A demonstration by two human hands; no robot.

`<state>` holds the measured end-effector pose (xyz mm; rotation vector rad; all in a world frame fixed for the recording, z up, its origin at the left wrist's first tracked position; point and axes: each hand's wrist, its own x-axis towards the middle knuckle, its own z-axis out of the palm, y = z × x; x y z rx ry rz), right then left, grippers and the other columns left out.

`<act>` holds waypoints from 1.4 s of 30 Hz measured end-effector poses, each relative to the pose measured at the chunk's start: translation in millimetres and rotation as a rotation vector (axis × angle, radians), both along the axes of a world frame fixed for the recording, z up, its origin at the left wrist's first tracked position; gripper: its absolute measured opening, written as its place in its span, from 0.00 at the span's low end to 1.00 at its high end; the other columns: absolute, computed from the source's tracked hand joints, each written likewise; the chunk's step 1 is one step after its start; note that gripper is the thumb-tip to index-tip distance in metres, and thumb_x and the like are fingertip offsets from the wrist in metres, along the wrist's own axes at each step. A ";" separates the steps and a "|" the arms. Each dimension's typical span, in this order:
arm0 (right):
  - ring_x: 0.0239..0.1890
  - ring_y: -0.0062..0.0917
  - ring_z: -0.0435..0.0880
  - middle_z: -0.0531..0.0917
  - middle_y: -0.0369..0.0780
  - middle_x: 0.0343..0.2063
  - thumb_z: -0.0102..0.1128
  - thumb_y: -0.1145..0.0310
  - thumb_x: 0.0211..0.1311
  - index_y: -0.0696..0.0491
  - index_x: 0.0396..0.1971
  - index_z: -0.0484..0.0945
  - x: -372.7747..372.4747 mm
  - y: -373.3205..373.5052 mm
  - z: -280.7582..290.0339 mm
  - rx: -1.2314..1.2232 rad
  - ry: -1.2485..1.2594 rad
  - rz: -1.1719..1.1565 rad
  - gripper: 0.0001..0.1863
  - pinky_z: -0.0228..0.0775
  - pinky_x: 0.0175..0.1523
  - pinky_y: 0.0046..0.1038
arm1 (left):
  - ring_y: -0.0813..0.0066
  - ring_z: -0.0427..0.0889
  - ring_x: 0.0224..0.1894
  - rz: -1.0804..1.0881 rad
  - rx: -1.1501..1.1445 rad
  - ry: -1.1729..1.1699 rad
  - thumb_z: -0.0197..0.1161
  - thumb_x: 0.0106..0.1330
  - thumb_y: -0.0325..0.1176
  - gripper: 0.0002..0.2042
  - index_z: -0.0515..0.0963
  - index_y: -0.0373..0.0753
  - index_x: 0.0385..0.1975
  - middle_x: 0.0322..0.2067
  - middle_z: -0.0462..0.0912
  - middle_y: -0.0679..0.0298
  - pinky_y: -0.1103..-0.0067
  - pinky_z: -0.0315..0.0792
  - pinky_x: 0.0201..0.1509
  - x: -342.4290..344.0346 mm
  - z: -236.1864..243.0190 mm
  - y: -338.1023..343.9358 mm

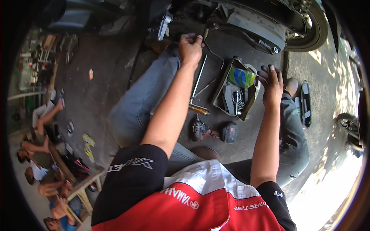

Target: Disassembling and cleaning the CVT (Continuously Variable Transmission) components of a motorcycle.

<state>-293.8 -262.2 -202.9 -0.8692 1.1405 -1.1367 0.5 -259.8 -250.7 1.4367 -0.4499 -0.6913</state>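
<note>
My left hand (190,48) is up beside the underside of a motor scooter (243,25), its fingers curled in a pinch; I cannot make out what is in them. A thin bent rod (216,57) lies just right of it. My right hand (271,82) is raised at the right edge of an oil-stained tray (219,92), fingers apart and slightly bent, apparently empty. The tray holds a green-and-blue packet (241,78) and several metal tools (239,101). Between my legs lie long bars (199,77), an orange-handled screwdriver (201,110), a cordless power tool (198,129) and a dark battery pack (228,133).
Several people (40,165) sit along a wooden bench (61,167) at the left. Yellow sandals (88,148) lie on the dark floor mat (96,107). A dark flat object (306,104) lies beside my right foot, and another wheel (347,127) stands at the far right.
</note>
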 end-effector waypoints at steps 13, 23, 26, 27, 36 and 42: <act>0.46 0.39 0.85 0.79 0.48 0.50 0.44 0.52 0.77 0.57 0.60 0.64 35.6 -32.5 45.6 -0.147 0.586 0.302 0.25 0.81 0.47 0.37 | 0.75 0.84 0.33 0.152 -0.055 0.763 0.63 0.68 0.32 0.09 0.77 0.34 0.43 0.38 0.83 0.62 0.79 0.80 0.37 -2.1 -34.9 88.7; 0.44 0.38 0.84 0.74 0.42 0.43 0.46 0.65 0.75 0.52 0.59 0.62 20.1 -57.4 42.6 -0.346 1.222 0.499 0.18 0.81 0.50 0.41 | 0.78 0.80 0.31 -0.001 0.036 0.475 0.64 0.65 0.36 0.13 0.79 0.33 0.42 0.32 0.82 0.62 0.78 0.73 0.37 -45.7 -139.9 69.6; 0.44 0.41 0.83 0.72 0.40 0.42 0.48 0.54 0.74 0.46 0.58 0.68 40.2 -48.7 40.9 -0.183 0.963 0.295 0.19 0.78 0.49 0.43 | 0.68 0.82 0.39 -0.007 0.119 0.576 0.57 0.67 0.36 0.10 0.81 0.38 0.40 0.37 0.83 0.59 0.72 0.75 0.46 -29.6 -123.7 67.1; 0.42 0.40 0.82 0.71 0.40 0.41 0.49 0.53 0.72 0.46 0.58 0.68 49.6 -42.5 36.5 -0.225 1.000 0.286 0.20 0.78 0.48 0.42 | 0.58 0.84 0.46 -0.003 0.157 0.415 0.52 0.68 0.35 0.11 0.83 0.42 0.38 0.43 0.84 0.54 0.66 0.77 0.54 -25.3 -125.5 67.3; 0.34 0.32 0.80 0.73 0.39 0.35 0.49 0.62 0.71 0.52 0.55 0.69 64.7 -37.0 26.7 -0.199 0.810 0.022 0.17 0.81 0.39 0.33 | 0.61 0.81 0.51 -0.099 0.221 0.515 0.50 0.73 0.39 0.13 0.82 0.48 0.48 0.48 0.82 0.57 0.69 0.74 0.59 -22.2 -99.6 73.3; 0.34 0.30 0.80 0.74 0.37 0.34 0.48 0.55 0.73 0.51 0.55 0.70 51.2 -40.7 26.0 -0.301 0.879 0.151 0.19 0.79 0.42 0.34 | 0.62 0.82 0.49 0.010 0.051 0.761 0.57 0.69 0.38 0.12 0.83 0.41 0.44 0.45 0.83 0.56 0.71 0.74 0.57 -27.3 -110.0 66.2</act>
